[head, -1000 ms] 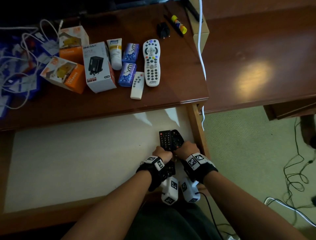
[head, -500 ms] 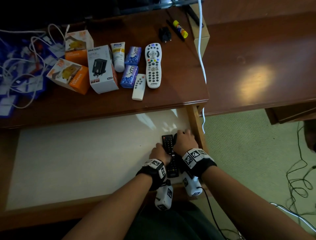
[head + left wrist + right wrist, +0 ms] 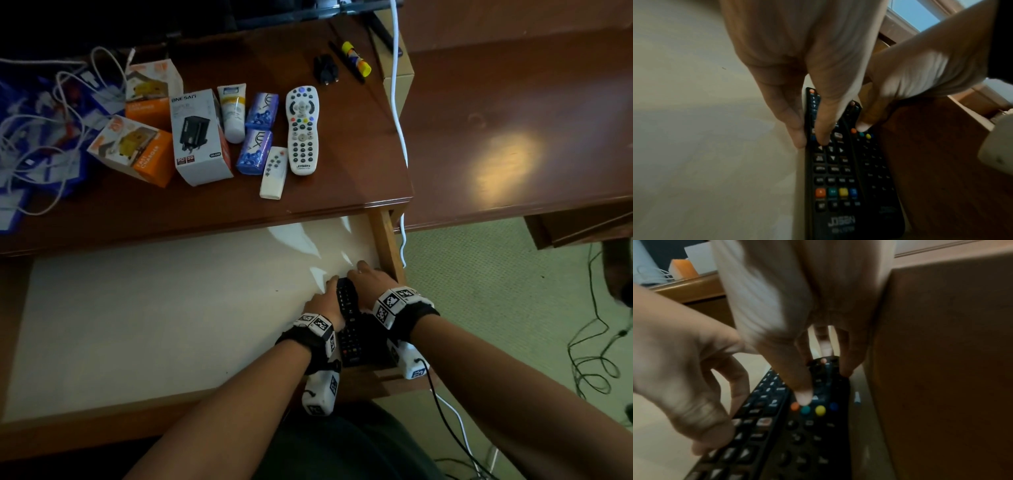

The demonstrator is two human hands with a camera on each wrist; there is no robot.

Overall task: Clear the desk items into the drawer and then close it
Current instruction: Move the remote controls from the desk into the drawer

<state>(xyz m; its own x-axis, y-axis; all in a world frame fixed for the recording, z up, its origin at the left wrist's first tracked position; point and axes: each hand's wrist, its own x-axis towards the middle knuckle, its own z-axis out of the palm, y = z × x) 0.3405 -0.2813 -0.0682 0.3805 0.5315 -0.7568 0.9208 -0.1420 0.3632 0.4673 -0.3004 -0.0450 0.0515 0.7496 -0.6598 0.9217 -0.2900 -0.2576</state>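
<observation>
Two black remotes lie side by side in the open drawer (image 3: pixel 154 308), close to its right wall (image 3: pixel 383 240). My left hand (image 3: pixel 322 301) pinches the left black remote (image 3: pixel 830 178), one finger on its left edge and another on its buttons. My right hand (image 3: pixel 825 384) grips the right black remote (image 3: pixel 809 434), with the thumb by the coloured buttons and fingers at its far end and right side. On the desk top lie a white remote (image 3: pixel 302 130), a small white remote (image 3: pixel 274 173), two blue soap packs (image 3: pixel 255 150), a cream tube (image 3: pixel 233 113) and a white charger box (image 3: pixel 200 137).
Two orange boxes (image 3: pixel 137 150) and a tangle of white cables (image 3: pixel 41 137) sit at the desk's left. A black plug (image 3: pixel 325 70) and a glue stick (image 3: pixel 356 58) lie at the back. A white cable (image 3: pixel 399 120) hangs down the desk's right side. The drawer's white bottom stretches left.
Both hands have slid forward along the two black remotes to their far ends. The remotes have shifted back toward the drawer's front and lie straighter along the right wall.
</observation>
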